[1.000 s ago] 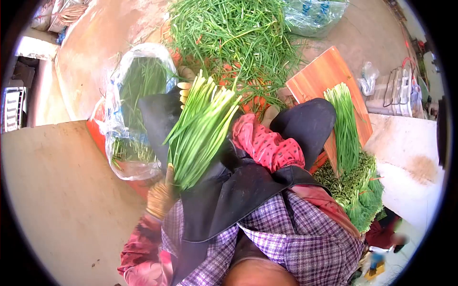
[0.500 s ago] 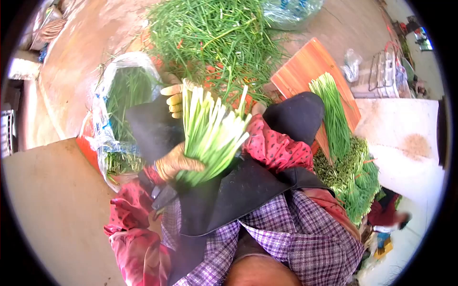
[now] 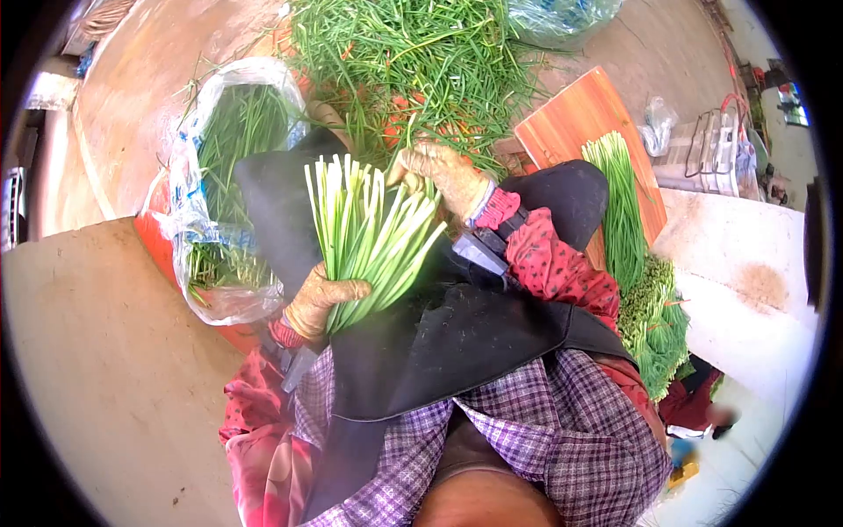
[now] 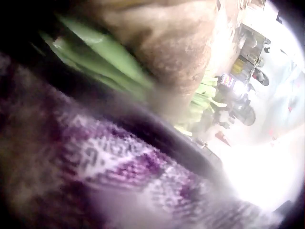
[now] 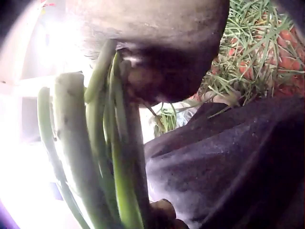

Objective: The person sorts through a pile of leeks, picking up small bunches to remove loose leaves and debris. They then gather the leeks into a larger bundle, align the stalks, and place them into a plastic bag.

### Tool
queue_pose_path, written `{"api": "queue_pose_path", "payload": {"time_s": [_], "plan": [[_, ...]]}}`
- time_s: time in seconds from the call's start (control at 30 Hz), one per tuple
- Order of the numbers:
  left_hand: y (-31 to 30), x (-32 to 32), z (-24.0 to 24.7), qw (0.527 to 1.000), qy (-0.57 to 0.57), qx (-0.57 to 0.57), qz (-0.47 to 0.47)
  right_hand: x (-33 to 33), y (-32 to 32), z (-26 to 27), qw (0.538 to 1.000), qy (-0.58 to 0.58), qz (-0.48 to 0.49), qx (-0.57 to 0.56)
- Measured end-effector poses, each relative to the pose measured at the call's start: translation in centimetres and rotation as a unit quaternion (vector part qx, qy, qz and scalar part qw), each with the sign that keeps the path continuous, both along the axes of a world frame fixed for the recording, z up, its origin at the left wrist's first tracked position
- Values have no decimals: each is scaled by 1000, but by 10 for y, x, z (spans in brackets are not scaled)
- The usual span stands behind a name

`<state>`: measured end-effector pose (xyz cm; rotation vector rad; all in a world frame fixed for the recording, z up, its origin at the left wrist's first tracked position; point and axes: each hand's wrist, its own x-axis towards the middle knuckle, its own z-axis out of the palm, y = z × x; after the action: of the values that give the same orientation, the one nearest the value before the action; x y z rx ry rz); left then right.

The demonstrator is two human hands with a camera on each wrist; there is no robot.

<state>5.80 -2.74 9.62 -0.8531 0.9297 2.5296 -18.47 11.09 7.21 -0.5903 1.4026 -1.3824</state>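
Note:
A loose bundle of garlic chives [image 3: 373, 237], pale cut ends fanning upward, stands above the dark apron on the lap. My gloved left hand [image 3: 314, 303] grips it low down, thumb laid across the front. In the left wrist view, the glove [image 4: 176, 47] covers most of the green stalks [image 4: 107, 52]. My gloved right hand [image 3: 443, 176] is at the bundle's upper right, fingers curled, pinching a chive stalk [image 3: 410, 130] that sticks up past the fingertips. In the right wrist view, the fingers [image 5: 143, 33] are close against the pale stalk tops [image 5: 71, 129].
A big pile of loose chives [image 3: 413, 53] lies ahead on the floor. To the left stands a plastic-lined container [image 3: 189, 255] of greens. On the right, a trimmed bunch [image 3: 619, 211] lies on a wooden board [image 3: 575, 114], with tied bunches [image 3: 654, 334] beside it.
The left hand has moved onto the lower part of the bundle and grips it from the front. The right hand, earlier mostly behind the stalks, has come round to their upper right.

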Motion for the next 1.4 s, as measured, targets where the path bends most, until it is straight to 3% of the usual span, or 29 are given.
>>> {"api": "queue_pose_path", "payload": {"time_s": [0.03,0.07,0.1,0.13,0.17,0.2,0.27,0.3,0.37,0.4,0.43,0.47,0.6,0.63,0.67,0.7,0.73,0.77,0.8,0.93,1.0,1.07,1.13,1.2,1.23,1.27,1.3,1.33,1.4], "plan": [[2,1,4,1000,3,-4,10,2,-4,2,991,114,-65,17],[1,1,9,1000,5,-8,19,-18,-4,-6,998,14,-66,11],[0,1,11,999,10,-12,28,-44,-3,-36,971,-154,-160,-86],[0,2,12,999,6,-6,31,-70,2,-26,960,-167,-223,-39],[1,4,11,999,0,2,35,-101,9,-26,934,-170,-314,-19],[2,7,9,999,-6,11,38,-110,11,-8,927,-23,-375,13],[1,9,2,999,-6,9,38,-112,1,27,941,191,-276,35],[1,7,3,999,-3,11,39,-88,-14,46,954,181,-236,-26],[2,2,8,999,2,15,41,-33,-30,45,984,170,1,-43],[1,2,8,999,-3,15,34,-8,-37,63,899,415,141,18],[1,2,6,999,-9,14,28,8,-39,34,821,553,136,-45],[1,3,6,1000,-15,13,22,20,-45,32,804,562,194,16],[0,4,10,1000,-18,-14,-8,-3,-50,-13,846,525,94,-5],[-1,3,13,1000,-21,-9,-9,-28,-50,-32,792,608,59,2],[-1,4,12,1000,-15,-13,-6,-48,-54,-15,792,589,51,156],[-1,4,10,1000,-9,-17,-3,-91,-44,-45,812,576,11,92],[-1,6,9,1000,-3,-21,-1,-116,-45,-30,750,624,65,210],[-2,7,5,1000,-14,-22,-5,-122,-39,-20,713,669,36,207],[-3,7,6,1000,-14,-19,-1,-112,-51,13,712,639,71,282],[-4,3,11,1000,-9,-6,7,-37,-65,60,934,315,159,51],[-4,4,8,1000,-2,-13,3,-8,-67,23,904,400,140,-60],[-5,7,3,999,9,-31,-8,6,-69,16,894,428,129,-22],[-8,9,2,1000,17,-23,-1,-20,-72,-11,892,437,38,-110],[-10,12,4,1000,25,-14,6,-83,-75,-10,944,256,-179,-110],[-11,13,4,1000,22,-10,12,-115,-66,8,875,440,-198,19],[-11,14,4,1000,19,-4,16,-146,-59,26,764,586,-211,165],[-11,14,3,1000,15,-7,16,-166,-46,27,660,711,-195,146],[-11,15,1,1000,10,-9,16,-174,-45,29,610,761,-173,137],[-10,14,-4,1000,3,-3,11,-138,-69,38,772,630,-77,-14]]}}
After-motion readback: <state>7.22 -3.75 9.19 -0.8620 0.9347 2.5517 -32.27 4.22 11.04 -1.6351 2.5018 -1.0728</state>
